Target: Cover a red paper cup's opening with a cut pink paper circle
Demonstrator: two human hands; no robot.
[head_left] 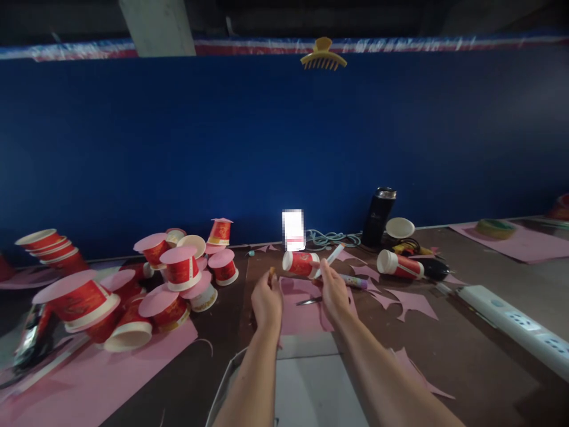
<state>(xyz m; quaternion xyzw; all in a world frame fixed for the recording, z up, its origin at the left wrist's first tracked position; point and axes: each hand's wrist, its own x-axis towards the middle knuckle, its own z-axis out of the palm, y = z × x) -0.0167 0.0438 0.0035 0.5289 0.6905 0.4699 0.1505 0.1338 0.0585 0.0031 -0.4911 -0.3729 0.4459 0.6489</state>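
Observation:
My right hand (334, 290) is closed around a slim white pen-like stick (335, 254), which slants up to the right and has an orange tip. Pinched together, the fingers of my left hand (267, 299) show a small brownish bit at their tips, too small to name. Between and just beyond my hands, a red paper cup (299, 264) lies on its side. Under them is a pink paper sheet (297, 308), with scissors (310, 301) partly hidden by my right hand. A purple-ended tube (355, 281) rests beside that hand.
Several red cups with pink paper discs (181, 267) crowd the left. Pink scraps (411, 303), another cup (398, 265), a black flask (379, 216) and a white power strip (511, 320) are on the right. A lit screen (294, 228) stands against the blue partition (222, 136).

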